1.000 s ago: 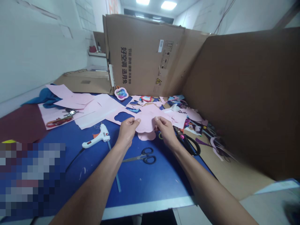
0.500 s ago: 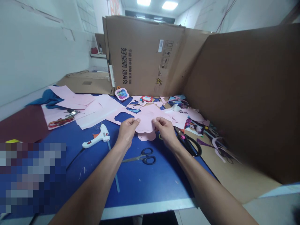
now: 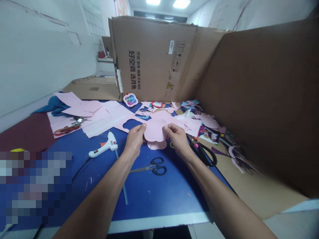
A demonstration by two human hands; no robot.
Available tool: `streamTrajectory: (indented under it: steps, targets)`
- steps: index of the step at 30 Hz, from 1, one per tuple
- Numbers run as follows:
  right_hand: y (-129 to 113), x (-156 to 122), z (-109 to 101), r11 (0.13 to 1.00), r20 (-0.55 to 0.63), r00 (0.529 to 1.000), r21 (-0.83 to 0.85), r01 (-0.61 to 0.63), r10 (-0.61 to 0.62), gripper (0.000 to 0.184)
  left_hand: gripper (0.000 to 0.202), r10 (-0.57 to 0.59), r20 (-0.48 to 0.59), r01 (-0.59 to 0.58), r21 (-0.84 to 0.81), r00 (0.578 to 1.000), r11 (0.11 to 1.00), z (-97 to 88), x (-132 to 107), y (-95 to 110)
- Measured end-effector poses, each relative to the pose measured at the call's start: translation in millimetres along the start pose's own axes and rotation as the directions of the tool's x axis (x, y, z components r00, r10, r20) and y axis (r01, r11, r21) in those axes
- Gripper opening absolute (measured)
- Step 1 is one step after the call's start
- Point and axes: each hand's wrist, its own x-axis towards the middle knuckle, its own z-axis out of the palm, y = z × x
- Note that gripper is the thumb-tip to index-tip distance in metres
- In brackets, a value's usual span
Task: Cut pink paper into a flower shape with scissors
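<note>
Between my two hands is a pink flower-shaped paper cutout point(image 3: 155, 130), its scalloped lower edge toward me. My left hand point(image 3: 136, 141) pinches its left side, thumb on top, and my right hand point(image 3: 177, 137) pinches its right side. Below it, a second scalloped pink piece point(image 3: 157, 145) pokes out. Small scissors point(image 3: 152, 167) with dark handles lie on the blue table point(image 3: 159, 199) just under the hands. A white glue gun point(image 3: 104, 146) rests to the left of my left hand. Large black-handled scissors point(image 3: 203, 152) lie right of my right hand.
Pink paper sheets point(image 3: 107, 114) with a flower-shaped hole lie beyond the hands. A flower ornament point(image 3: 130, 99) leans against the tall cardboard box point(image 3: 154, 59). Scraps and ribbons point(image 3: 214, 132) fill the right side by a cardboard wall point(image 3: 261, 99). Pliers point(image 3: 79, 122) lie at left.
The view has shifted very slightly, so everything sits a little to the right. Both hands keep their pinch on the pink flower-shaped paper cutout, almost unmoved.
</note>
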Motion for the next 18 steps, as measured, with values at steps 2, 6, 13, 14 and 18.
streamTrajectory:
  steps: [2, 6, 13, 14, 18]
  targets:
    - [-0.7, -0.1, 0.0, 1.000, -0.009, 1.000, 0.010, 0.001, -0.001, 0.033, 0.042, -0.025, -0.013, 0.024, -0.028, 1.000, 0.999, 0.2, 0.1, 4.0]
    - [-2.9, -0.1, 0.1, 1.000, -0.019, 1.000, 0.018, 0.000, 0.001, 0.033, 0.040, -0.037, -0.037, 0.035, -0.057, 0.999, 0.998, -1.1, 0.7, 7.6]
    - [-5.8, -0.1, -0.2, 1.000, -0.027, 1.000, 0.020, -0.004, 0.005, 0.033, 0.038, -0.037, 0.044, 0.038, -0.031, 0.998, 0.999, -2.2, -0.8, 5.9]
    - [-5.3, 0.0, -0.3, 1.000, -0.028, 1.000, 0.024, -0.005, 0.006, 0.033, 0.037, -0.044, 0.048, 0.045, -0.028, 0.998, 0.999, -2.2, -1.1, 5.6]
    - [-2.5, 1.1, -0.4, 0.999, -0.037, 0.999, 0.038, -0.015, 0.016, 0.033, 0.032, -0.053, 0.075, 0.054, -0.007, 0.996, 0.999, -2.1, -2.1, 4.9]
